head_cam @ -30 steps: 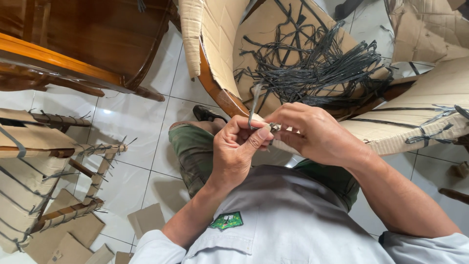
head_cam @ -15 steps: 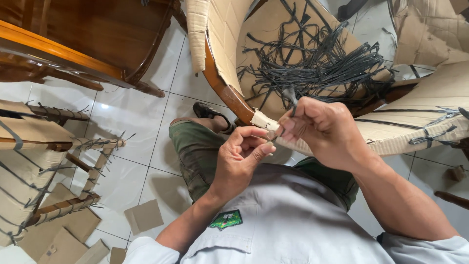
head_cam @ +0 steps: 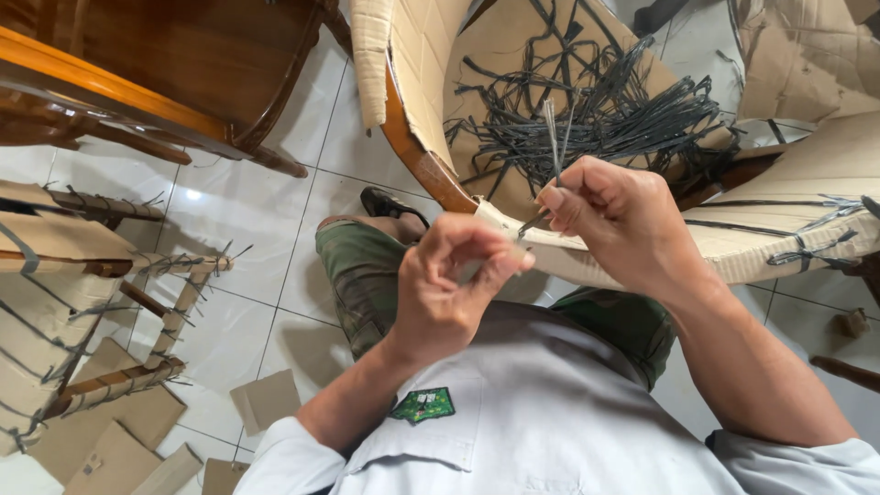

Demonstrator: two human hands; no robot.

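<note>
A seated person in a pale grey shirt (head_cam: 541, 412) and green trousers (head_cam: 362, 275) works thin strands over the wooden rim of a wrapped chair frame (head_cam: 417, 151). The right hand (head_cam: 623, 225) is closed, thumb and fingers pinching a pair of stiff grey strands (head_cam: 555, 137) that stand upright just above the rim. The left hand (head_cam: 449, 284), a little below and beside the right, is curled with fingertips pressed to the thumb; whether it grips anything between them cannot be made out. Behind the rim, inside the frame, lies a tangled heap of dark strips (head_cam: 596, 119) on cardboard. Well to the left of the frame, on the white tiled floor (head_cam: 257, 229), stands a cardboard-wrapped furniture piece (head_cam: 64, 275) tied with strips, with flat cardboard scraps (head_cam: 266, 399) below it. A polished brown wooden chair (head_cam: 137, 64) sits beyond it.
</note>
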